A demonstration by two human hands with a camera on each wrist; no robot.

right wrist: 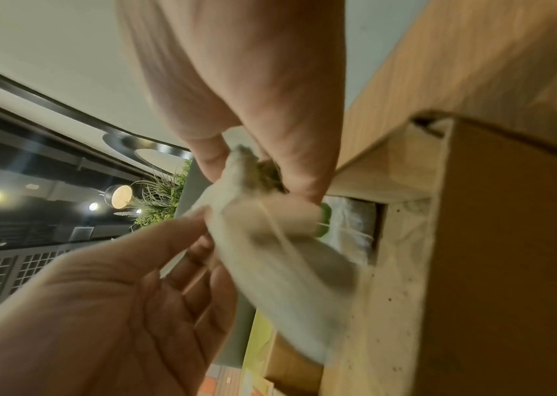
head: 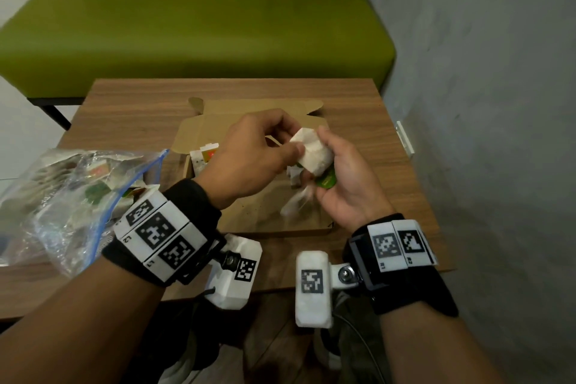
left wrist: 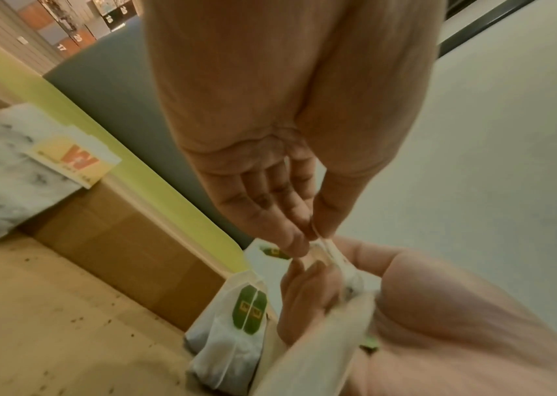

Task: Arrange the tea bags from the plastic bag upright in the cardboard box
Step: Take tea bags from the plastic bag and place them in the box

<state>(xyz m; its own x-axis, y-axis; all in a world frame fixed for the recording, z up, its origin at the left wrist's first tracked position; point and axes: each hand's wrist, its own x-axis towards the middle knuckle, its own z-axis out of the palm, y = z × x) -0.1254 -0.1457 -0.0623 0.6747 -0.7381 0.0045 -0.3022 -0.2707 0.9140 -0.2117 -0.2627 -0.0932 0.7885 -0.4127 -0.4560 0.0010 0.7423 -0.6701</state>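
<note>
Cardboard box (head: 199,125) mid-counter (head: 124,112), lid flap folded back toward the sofa (head: 187,25) behind. Plastic bag (head: 62,190) left of box, at counter's left edge. Tea bags (head: 204,156) in box's left end. Both hands above box. Wall (head: 483,72) right of counter.

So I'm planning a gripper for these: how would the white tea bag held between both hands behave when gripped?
Probably floppy: the tea bag bends between the left hand and right hand. Likely light, since fingertips alone hold it. Its thin paper may tear.
</note>
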